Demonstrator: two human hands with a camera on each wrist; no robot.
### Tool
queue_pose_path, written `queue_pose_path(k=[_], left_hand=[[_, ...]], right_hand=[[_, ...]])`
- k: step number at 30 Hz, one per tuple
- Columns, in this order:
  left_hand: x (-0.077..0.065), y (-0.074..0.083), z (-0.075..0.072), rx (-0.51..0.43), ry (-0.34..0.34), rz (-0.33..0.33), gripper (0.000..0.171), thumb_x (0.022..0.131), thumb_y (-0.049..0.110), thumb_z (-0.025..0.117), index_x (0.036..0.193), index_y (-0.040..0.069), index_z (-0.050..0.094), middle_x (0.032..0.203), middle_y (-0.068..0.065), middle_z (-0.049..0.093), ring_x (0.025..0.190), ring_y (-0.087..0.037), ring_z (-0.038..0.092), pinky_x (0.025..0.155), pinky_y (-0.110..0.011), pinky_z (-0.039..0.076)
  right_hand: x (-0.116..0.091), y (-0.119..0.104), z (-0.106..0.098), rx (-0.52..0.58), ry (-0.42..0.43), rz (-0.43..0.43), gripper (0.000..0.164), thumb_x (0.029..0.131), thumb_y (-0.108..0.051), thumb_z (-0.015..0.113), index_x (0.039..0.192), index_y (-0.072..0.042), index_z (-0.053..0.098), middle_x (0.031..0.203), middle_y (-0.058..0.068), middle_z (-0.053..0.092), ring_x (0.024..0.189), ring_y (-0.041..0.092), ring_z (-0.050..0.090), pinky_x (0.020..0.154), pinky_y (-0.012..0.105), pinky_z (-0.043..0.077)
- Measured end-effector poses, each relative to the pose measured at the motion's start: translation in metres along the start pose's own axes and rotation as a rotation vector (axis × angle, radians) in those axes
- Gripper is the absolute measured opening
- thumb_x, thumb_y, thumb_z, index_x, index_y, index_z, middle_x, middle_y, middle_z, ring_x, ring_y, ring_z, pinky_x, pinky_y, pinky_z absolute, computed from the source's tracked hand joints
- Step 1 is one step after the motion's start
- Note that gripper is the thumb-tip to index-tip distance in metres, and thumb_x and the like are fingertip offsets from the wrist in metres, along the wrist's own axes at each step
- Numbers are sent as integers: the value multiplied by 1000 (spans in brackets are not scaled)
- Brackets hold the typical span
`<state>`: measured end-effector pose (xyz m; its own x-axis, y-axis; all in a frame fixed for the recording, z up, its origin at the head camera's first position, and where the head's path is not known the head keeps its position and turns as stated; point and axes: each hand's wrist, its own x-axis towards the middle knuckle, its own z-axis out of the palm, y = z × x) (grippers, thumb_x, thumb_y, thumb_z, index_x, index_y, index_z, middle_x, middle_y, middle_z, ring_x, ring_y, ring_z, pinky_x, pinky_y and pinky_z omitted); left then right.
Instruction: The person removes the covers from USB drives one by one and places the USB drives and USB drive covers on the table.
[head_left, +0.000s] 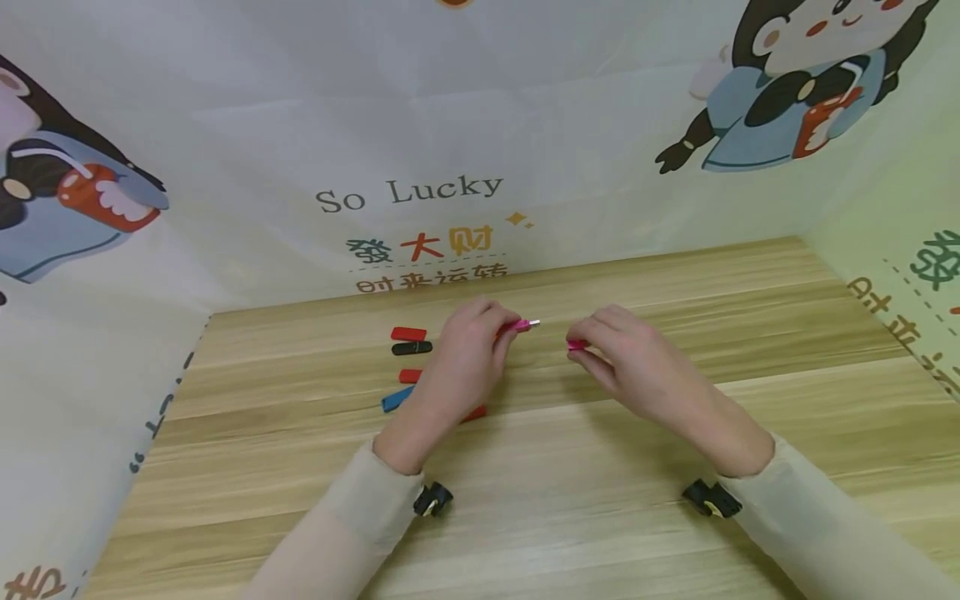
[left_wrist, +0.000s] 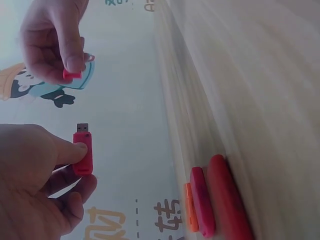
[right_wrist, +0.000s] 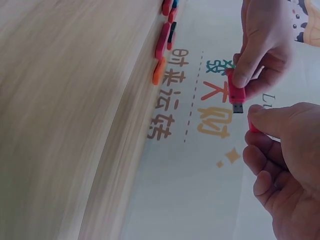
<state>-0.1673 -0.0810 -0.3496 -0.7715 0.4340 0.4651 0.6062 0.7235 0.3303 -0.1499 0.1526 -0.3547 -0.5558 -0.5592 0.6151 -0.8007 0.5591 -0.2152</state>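
Note:
My left hand [head_left: 467, 362] pinches a pink USB flash drive [left_wrist: 84, 157] between thumb and fingers, its bare metal plug [head_left: 534, 322] pointing right in the head view. Across a gap from the plug, my right hand [head_left: 637, 367] pinches a small pink cap [head_left: 577, 344] between thumb and fingertips. In the left wrist view the cap [left_wrist: 72, 75] is mostly covered by the fingers. Both hands are raised above the wooden table [head_left: 540, 500], and drive and cap are apart.
Left of and beneath my left hand lie a red flash drive [head_left: 408, 334], a black one [head_left: 412, 348], a blue one [head_left: 397, 400] and more red pieces, partly hidden by the hand. An orange piece [right_wrist: 158, 71] lies among them. A printed cloth [head_left: 420, 125] hangs behind the table.

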Motion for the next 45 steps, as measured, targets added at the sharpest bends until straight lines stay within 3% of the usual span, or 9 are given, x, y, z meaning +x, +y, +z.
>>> queue_pose_path(k=[10,24,31,36,45], left_hand=[[25,-2,10,24,-129,-120,17,99,16,61,109,7,72,100,1,56,86,-12,53,78,-21,48],[59,-10,37,76,-219,-158,20,100,13,58,113,6,71,104,-3,62,98,-19,56,90,-30,47],[70,-18,52,67,-258,-207,22,99,11,58,116,7,70,112,-5,64,109,-22,57,97,-32,45],[78,-24,64,46,-290,-239,20,99,11,59,115,8,71,110,-4,67,108,-21,58,96,-31,45],[88,-24,82,10,-326,-282,20,98,8,57,114,8,69,112,-4,67,112,-20,59,99,-30,44]], right_hand=[[-11,0,-8,-30,-15,-20,14,85,-6,76,96,-7,69,92,2,66,85,17,61,73,30,53],[-19,-3,-16,-47,-51,-21,12,87,-6,73,98,-5,71,95,3,67,88,17,62,76,29,54],[-23,-5,-18,-46,-31,-52,14,84,-2,72,97,-5,70,92,3,67,86,17,62,73,28,54],[-24,-6,-18,-50,-11,-68,16,83,0,73,98,-5,70,92,2,67,85,17,62,72,29,54],[-29,-6,-19,-63,-28,-42,16,83,-3,73,99,-7,71,93,1,67,84,16,62,73,30,54]])
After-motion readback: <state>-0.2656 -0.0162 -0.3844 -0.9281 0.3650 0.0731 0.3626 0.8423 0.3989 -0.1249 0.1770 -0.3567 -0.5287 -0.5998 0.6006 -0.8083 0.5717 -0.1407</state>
